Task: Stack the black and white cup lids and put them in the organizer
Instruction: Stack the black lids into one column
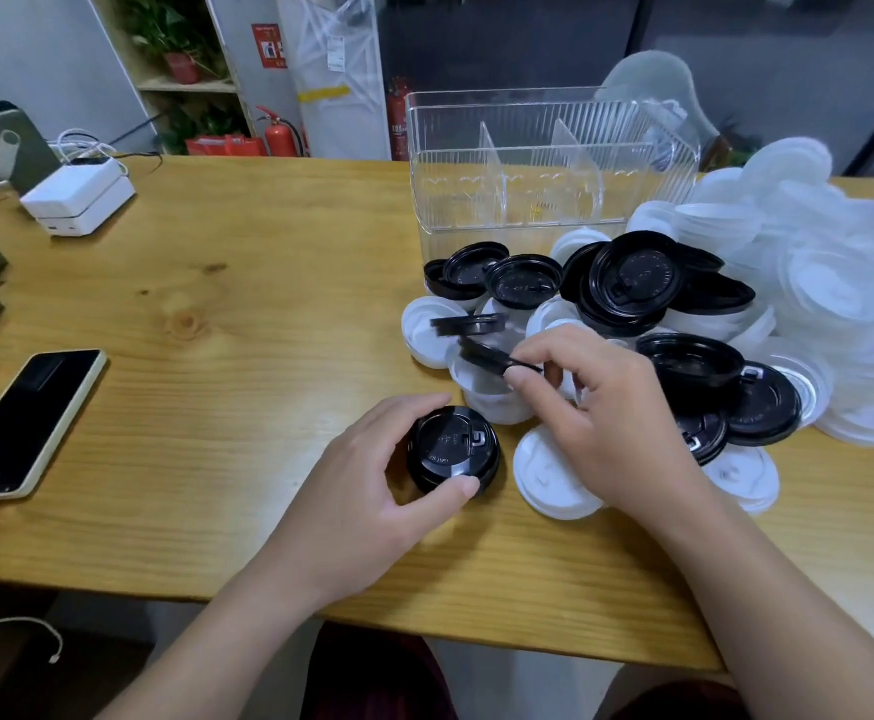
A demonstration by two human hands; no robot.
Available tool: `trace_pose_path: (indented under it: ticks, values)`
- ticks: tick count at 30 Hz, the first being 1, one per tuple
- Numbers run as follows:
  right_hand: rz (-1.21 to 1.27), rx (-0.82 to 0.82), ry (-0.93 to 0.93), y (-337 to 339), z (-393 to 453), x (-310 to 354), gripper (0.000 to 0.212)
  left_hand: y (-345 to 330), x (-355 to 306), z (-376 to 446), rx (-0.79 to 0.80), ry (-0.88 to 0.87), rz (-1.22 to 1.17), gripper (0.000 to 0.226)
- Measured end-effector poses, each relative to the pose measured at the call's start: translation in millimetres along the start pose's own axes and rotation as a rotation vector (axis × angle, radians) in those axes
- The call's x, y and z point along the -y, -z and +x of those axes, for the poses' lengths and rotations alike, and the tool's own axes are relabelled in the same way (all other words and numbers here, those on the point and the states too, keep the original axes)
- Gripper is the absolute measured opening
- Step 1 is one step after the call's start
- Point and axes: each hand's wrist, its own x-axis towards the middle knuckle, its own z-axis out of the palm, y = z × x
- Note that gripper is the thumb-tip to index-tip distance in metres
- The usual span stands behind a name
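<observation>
Gripping a short stack of black lids (pixel 453 449) on the wooden surface (pixel 248 314), my left hand (pixel 372 491) curls round its rim, while my right hand (pixel 596 407) pinches one tilted black lid (pixel 492 358) above the mixed pile of lids (pixel 684 314) (black and white), just before the clear organizer (pixel 549 163).

Wooden table (pixel 248 283), shelf (pixel 185 85) with plants, red fire extinguishers (pixel 280 132)
</observation>
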Motion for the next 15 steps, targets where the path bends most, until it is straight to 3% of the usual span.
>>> trace_pose_path:
  ticks: [7, 12, 15]
  values:
    - [0.352, -0.072, -0.169, 9, -6, 16, 0.013, 2, 0, 2, -0.189, -0.026, -0.215, 0.054]
    - [0.542, 0.043, -0.250, 8, -4, 23, 0.022, -2, -3, 6, -0.196, -0.131, -0.290, 0.090]
    - [0.629, 0.122, -0.269, 8, -3, 28, 0.023, -7, -3, 9, -0.196, -0.215, -0.289, 0.089]
